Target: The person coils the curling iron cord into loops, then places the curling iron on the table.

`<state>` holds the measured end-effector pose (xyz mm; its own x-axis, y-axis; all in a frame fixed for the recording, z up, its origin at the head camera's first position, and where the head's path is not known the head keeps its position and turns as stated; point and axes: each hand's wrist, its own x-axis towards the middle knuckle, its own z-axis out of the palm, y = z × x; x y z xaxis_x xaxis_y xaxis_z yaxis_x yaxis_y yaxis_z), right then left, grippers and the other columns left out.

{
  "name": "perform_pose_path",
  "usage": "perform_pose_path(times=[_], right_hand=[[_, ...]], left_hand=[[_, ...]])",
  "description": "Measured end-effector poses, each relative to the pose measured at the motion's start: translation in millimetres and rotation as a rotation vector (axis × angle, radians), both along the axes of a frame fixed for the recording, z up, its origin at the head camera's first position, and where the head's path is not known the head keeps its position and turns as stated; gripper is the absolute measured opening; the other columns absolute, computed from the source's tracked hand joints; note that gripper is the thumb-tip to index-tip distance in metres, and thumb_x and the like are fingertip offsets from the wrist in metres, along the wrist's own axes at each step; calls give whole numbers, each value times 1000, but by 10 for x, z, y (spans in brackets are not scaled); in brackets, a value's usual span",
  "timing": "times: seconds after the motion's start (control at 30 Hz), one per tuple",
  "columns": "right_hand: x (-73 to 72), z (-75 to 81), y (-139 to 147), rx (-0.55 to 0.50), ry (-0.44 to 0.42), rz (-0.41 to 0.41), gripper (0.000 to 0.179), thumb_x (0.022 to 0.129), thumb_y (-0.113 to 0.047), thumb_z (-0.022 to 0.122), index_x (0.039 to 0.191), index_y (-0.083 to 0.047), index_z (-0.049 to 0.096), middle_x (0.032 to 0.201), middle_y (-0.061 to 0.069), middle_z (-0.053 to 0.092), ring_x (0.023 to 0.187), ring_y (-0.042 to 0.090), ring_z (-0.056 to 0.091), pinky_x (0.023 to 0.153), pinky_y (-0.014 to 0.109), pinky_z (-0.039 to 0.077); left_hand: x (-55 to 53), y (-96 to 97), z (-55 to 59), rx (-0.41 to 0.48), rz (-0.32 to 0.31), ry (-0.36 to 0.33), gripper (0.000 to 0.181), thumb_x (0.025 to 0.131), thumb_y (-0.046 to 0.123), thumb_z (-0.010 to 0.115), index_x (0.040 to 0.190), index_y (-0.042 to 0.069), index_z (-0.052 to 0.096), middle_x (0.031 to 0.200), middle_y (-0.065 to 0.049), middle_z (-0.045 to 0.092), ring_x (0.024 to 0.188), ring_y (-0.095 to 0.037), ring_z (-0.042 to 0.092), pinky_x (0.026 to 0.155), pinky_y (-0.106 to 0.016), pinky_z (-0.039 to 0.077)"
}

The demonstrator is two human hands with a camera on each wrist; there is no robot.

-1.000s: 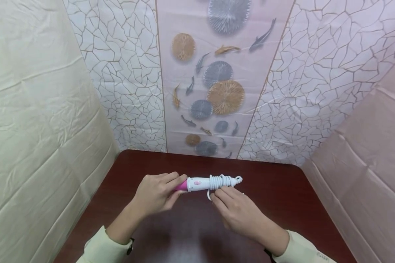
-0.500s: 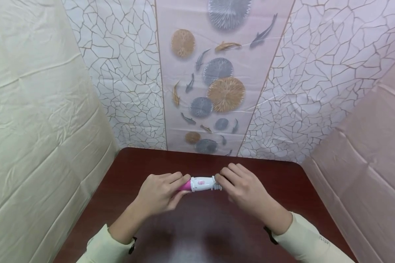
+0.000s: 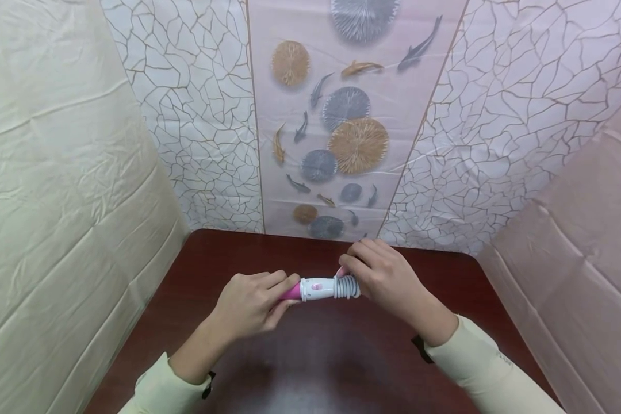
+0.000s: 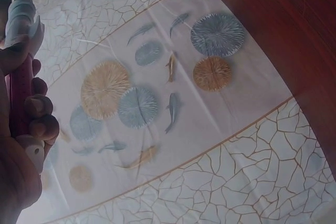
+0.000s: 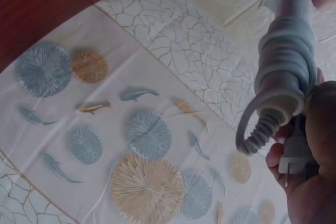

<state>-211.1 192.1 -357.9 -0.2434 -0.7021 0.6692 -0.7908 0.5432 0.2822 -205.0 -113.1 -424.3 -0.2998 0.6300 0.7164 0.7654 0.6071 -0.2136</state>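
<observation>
A white and pink hair styling iron [image 3: 318,288] is held level above the table, its pink part to the left. My left hand [image 3: 253,302] grips the pink part, fingers curled round it, and a white end piece [image 4: 32,153] shows below the fingers in the left wrist view. A white power cord [image 3: 345,286] is wound in several turns round the handle. At the handle's right end is my right hand [image 3: 390,279]. The right wrist view shows it holding the cord's plug [image 5: 295,150], prong outward, beside the cord's ribbed sleeve [image 5: 262,129].
The dark red table [image 3: 227,253] lies below both hands. Behind it hangs a patterned cloth [image 3: 357,144] with fish and round motifs. Pale cloth walls [image 3: 77,201] stand on the left and right sides.
My right hand has moved from below the wound cord up to the handle's end and slightly beyond its far side. My left hand has kept its grip on the hair styling iron.
</observation>
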Motion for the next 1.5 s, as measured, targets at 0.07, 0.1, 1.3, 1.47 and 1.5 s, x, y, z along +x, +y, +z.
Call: perform_pose_path(times=[0.07, 0.1, 1.3, 1.47, 1.5], right_hand=[[-11, 19, -11, 7, -16, -5, 6, 99, -7, 80, 102, -4, 77, 93, 6, 69, 81, 24, 64, 72, 37, 56], [-17, 28, -18, 11, -23, -9, 7, 97, -7, 82, 101, -5, 77, 92, 5, 69, 80, 23, 63, 72, 36, 56], [-460, -431, 214, -167, -689, 429, 31, 93, 11, 79, 113, -12, 81, 108, 4, 78, 99, 17, 73, 85, 23, 59], [-371, -653, 154, -272, -602, 408, 26, 94, 8, 79, 114, -8, 81, 108, 7, 78, 99, 20, 74, 88, 23, 61], [-347, -694, 132, -299, -578, 390, 28, 92, 8, 80, 114, -8, 81, 108, 7, 78, 99, 20, 74, 88, 23, 61]], left_hand=[[7, -5, 1, -5, -1, 5, 31, 98, 39, 76, 121, 17, 76, 85, 8, 61, 61, -8, 57, 45, -21, 39], [10, -7, 1, -7, -2, 9, 31, 99, 39, 76, 120, 17, 76, 85, 8, 61, 61, -8, 58, 45, -22, 40], [182, 53, 14, 42, -103, 126, 32, 109, 37, 60, 120, 15, 80, 89, 8, 70, 59, -9, 56, 47, -22, 46], [164, 54, 33, 92, -80, 118, 33, 109, 40, 63, 118, 13, 79, 89, 6, 69, 61, -9, 61, 46, -23, 47], [157, 53, 34, 99, -74, 116, 33, 109, 40, 62, 118, 13, 80, 89, 6, 70, 61, -9, 61, 46, -23, 48]])
